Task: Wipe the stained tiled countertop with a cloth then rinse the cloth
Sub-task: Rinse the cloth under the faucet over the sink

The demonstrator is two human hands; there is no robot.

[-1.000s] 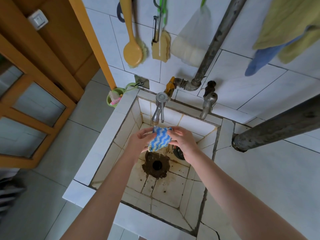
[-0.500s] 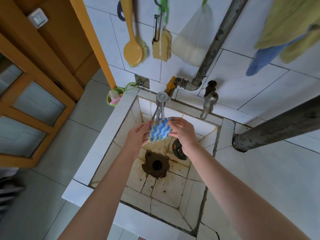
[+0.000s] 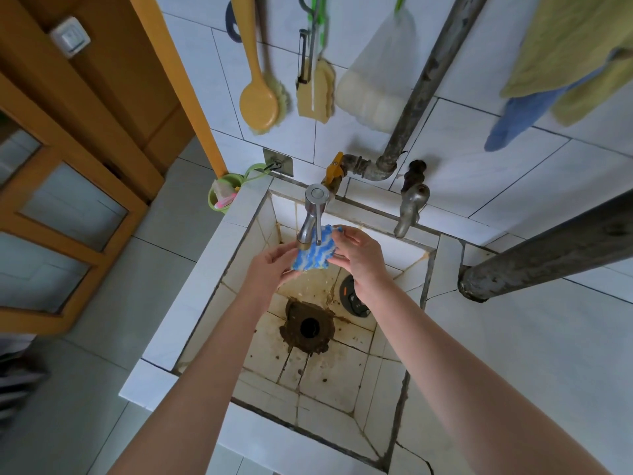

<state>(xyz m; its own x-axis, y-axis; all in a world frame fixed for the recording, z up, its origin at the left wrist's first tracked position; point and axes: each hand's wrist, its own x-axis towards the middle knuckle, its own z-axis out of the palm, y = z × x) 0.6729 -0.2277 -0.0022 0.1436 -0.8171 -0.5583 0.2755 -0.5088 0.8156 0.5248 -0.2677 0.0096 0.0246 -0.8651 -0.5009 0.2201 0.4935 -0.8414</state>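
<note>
Since both hands gripped the cloth (image 3: 313, 250) right under the steel tap (image 3: 311, 221), over the tiled sink (image 3: 342, 375), wiping looked done & rinse was underway; left hand (image 3: 270, 269) & right hand (image 3: 359, 255) pinched its edges. Couldn't tell if water ran.

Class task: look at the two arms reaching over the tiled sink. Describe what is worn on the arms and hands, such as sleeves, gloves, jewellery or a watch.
Nothing is worn. Both forearms are bare as far as the picture's lower edge, with no sleeve in view. The left hand and right hand are bare too: no gloves, and no ring, watch or bracelet that I can see on their visible sides.
</note>
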